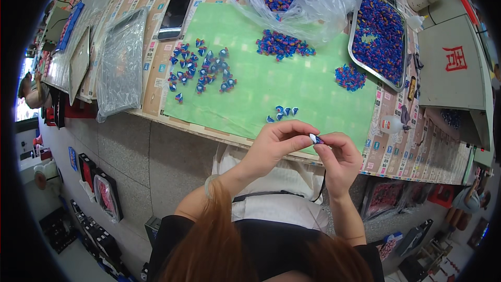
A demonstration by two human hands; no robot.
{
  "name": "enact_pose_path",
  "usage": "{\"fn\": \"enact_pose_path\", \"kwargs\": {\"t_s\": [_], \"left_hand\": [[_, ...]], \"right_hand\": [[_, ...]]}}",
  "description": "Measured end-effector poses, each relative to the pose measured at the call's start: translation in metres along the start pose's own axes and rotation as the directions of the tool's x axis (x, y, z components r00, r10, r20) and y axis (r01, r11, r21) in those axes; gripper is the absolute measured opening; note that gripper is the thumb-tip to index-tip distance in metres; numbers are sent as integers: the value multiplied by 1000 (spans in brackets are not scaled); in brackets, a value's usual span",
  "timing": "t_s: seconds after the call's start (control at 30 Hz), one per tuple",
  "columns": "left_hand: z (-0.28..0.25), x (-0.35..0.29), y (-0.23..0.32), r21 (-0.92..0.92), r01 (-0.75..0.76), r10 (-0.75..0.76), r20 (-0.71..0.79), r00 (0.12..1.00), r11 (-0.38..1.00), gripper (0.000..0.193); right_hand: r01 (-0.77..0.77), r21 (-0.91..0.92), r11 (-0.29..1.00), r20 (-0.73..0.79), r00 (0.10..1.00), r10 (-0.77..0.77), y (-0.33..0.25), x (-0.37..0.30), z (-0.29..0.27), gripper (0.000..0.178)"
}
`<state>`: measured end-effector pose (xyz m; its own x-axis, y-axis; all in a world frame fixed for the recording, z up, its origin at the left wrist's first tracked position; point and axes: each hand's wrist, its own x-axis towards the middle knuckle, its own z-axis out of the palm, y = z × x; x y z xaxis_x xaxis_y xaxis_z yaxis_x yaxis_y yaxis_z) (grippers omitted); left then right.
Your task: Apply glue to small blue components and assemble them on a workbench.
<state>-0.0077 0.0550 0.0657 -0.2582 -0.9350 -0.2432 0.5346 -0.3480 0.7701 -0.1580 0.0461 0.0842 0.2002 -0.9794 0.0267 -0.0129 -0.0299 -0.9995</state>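
Note:
Near the table's front edge, my left hand (273,145) and my right hand (341,161) meet fingertip to fingertip. Both pinch a small white-and-blue plastic piece (313,138), and my fingers cover part of it. Just beyond my left fingers lie several blue-and-white pieces (279,110) in a short row. A larger group of blue, white and orange pieces (201,68) is spread on the left of the green mat (250,102). Small blue and red parts form one pile (282,46) at the mat's far middle and another pile (350,77) at its right.
A metal tray (400,81) full of blue and red parts stands at the right, by a grey metal box (454,68). A clear plastic bag (318,8) lies at the back. A phone (176,14) and a plastic-wrapped tray (122,62) are left; a small bottle (391,124) is right.

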Motion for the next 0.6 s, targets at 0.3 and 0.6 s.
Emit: {"fn": "enact_pose_path", "kwargs": {"t_s": [0.3, 0.6], "left_hand": [[-3, 3, 1, -515, 158, -153, 53, 987, 842, 14], [-17, 7, -8, -635, 114, -149, -2, 989, 764, 14]], "right_hand": [[391, -303, 869, -465, 736, -493, 20, 12, -26, 30], [-111, -205, 973, -611, 791, -38, 89, 29, -151, 39]]}}
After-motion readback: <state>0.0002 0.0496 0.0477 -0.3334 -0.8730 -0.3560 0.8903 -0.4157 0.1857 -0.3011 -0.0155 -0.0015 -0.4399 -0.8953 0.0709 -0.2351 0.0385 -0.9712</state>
